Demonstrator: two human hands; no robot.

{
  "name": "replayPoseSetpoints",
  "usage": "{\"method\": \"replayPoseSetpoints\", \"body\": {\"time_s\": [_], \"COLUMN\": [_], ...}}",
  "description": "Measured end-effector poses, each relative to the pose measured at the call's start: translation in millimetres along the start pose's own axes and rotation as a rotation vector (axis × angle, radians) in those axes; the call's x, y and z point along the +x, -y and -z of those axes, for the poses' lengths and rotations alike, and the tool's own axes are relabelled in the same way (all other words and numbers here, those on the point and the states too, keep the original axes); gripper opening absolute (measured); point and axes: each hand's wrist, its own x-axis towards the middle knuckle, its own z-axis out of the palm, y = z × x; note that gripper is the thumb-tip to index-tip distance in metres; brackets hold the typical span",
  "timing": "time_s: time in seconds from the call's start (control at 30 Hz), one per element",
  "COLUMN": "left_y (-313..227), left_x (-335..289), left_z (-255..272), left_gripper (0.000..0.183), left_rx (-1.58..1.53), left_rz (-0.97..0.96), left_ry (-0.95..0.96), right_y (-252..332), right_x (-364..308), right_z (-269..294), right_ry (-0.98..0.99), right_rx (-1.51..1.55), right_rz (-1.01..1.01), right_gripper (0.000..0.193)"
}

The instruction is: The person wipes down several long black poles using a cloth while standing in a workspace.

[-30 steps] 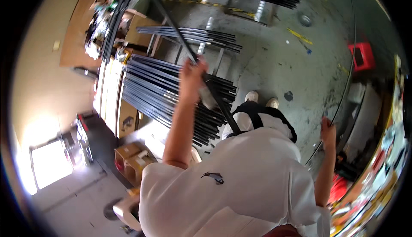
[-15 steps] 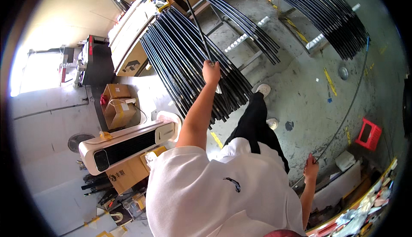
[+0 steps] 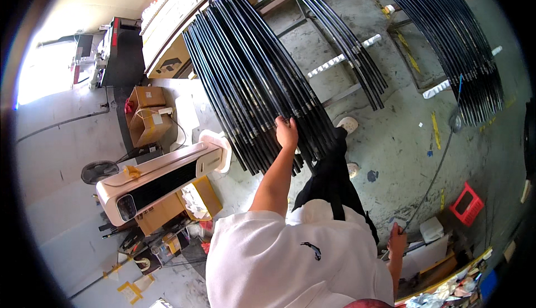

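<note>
Right now the left hand (image 3: pixel 287 131) has its fingers curled over the near ends of the long black metal rods (image 3: pixel 262 79), seemingly gripping one or two at the near edge of the big stack; exactly how many is too small to tell. That stack lies fanned on a low rack, ends pointing toward the person, and looks full and fairly even, so I judge the stacking well along, with this handful just being settled into place. Two more bundles of like black rods (image 3: pixel 452 46) sit on white crossbars (image 3: pixel 340 59) toward the far right of the concrete floor (image 3: pixel 391 135), apart from the main stack. The right hand (image 3: pixel 397 240) hangs low at the side, close to a thin dark cable (image 3: pixel 435 174), fingers too small to judge, cannot tell if holding anything. Packages: brown cardboard boxes (image 3: pixel 146 117) with tape stand left of the stack; a long white boxy machine (image 3: pixel 162 179) lies across yellow-brown cartons (image 3: pixel 167 210) at lower left. A red plastic crate (image 3: pixel 467 203) sits at the right floor edge; yellow floor markings (image 3: pixel 434 129) show near it.
</note>
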Motion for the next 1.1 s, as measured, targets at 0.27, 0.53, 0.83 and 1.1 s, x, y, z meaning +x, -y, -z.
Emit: {"method": "replayPoseSetpoints", "body": {"time_s": [0.27, 0.53, 0.83, 1.1], "left_y": [-26.4, -21.9, -12.9, -4.1], "left_x": [40.6, 43.3, 43.9, 19.5], "left_z": [-18.8, -24.5, -7.8, -12.8], "left_gripper": [0.062, 0.041, 0.061, 0.050], "left_rx": [0.382, 0.523, 0.651, 0.702], "left_rz": [0.047, 0.047, -0.146, -0.195], "left_ry": [0.113, 0.206, 0.406, 0.410], "right_y": [41.8, -32.9, -47.1, -56.6], "right_x": [-15.2, -2.6, -26.2, -39.7], "right_z": [6.7, 10.6, 14.4, 17.4], "right_ry": [-0.086, -0.110, -0.095, -0.132], "right_rx": [0.028, 0.141, 0.138, 0.239], "right_rz": [-0.087, -0.085, -0.119, -0.162], "right_gripper": [0.038, 0.032, 0.035, 0.034]}}
